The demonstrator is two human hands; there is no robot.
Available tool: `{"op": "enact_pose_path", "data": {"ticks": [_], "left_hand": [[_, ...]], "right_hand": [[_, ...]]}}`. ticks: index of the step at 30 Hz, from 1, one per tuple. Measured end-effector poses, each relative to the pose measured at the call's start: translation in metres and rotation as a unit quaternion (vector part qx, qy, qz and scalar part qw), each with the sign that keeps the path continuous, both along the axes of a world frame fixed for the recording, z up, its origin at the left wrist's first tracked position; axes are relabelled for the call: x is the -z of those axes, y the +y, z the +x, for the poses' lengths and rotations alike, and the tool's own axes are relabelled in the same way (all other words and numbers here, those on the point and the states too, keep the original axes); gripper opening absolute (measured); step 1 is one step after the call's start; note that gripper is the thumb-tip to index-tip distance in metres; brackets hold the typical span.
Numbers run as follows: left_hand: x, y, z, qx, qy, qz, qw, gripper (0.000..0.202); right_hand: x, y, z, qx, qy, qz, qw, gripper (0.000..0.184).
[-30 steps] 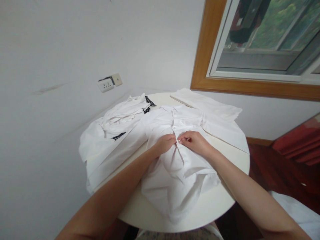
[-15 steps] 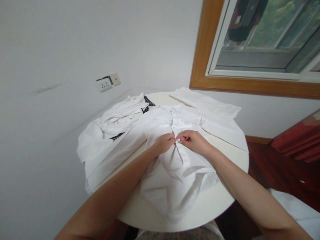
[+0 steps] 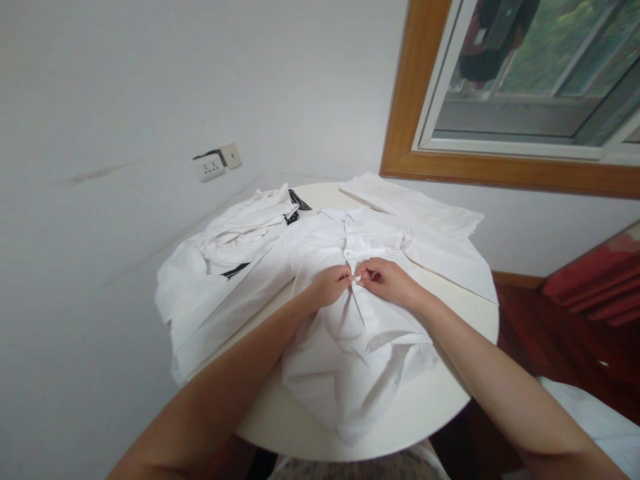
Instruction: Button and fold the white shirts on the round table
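Note:
A white button-up shirt [image 3: 350, 347] lies face up on a round white table [image 3: 430, 407], collar toward the wall. My left hand [image 3: 327, 288] and my right hand [image 3: 387, 280] meet at the shirt's front placket, just below a fastened white button [image 3: 347, 254]. Both hands are closed in a pinch on the placket edges, fingertips nearly touching each other. Whatever small thing sits between the fingertips is too small to make out.
A crumpled pile of white garments with black trim [image 3: 235, 247] sits at the table's left. A folded white garment [image 3: 415, 207] lies at the back right. A wall socket [image 3: 210, 165], a wood-framed window [image 3: 500, 100] and red-brown flooring [image 3: 560, 333] surround the table.
The hands have stayed pinched at the same spot on the placket, with only slight finger shifts. The view has moved a little.

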State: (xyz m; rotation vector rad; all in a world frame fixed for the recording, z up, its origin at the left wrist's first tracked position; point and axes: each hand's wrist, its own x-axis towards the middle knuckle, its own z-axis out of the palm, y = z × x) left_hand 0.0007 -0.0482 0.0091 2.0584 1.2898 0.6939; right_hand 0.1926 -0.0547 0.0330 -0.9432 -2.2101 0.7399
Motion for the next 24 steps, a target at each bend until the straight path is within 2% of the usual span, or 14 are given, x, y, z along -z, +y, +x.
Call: {"op": "enact_pose_path", "data": {"ticks": [3, 9, 12, 18, 24], "left_hand": [[0.0012, 0.0005, 0.0003, 0.004, -0.005, 0.001, 1.000, 0.017], [-0.0006, -0.0004, 0.0002, 0.004, -0.010, -0.008, 1.000, 0.017], [-0.0020, 0.0001, 0.0000, 0.002, -0.014, -0.020, 1.000, 0.016], [-0.0028, 0.0009, -0.0004, 0.007, -0.014, -0.050, 0.999, 0.014], [-0.0008, 0.0006, 0.0002, 0.004, -0.027, -0.046, 0.999, 0.015]], "right_hand": [[0.0024, 0.0017, -0.0004, -0.006, 0.007, 0.002, 1.000, 0.014], [0.0055, 0.0037, -0.0023, -0.013, 0.050, -0.101, 0.994, 0.012], [0.0055, 0.0039, -0.0020, -0.023, 0.065, -0.128, 0.989, 0.013], [0.0080, 0.0050, 0.0001, -0.024, 0.080, -0.140, 0.987, 0.015], [0.0075, 0.0055, 0.0016, -0.023, 0.073, -0.121, 0.990, 0.012]]}}
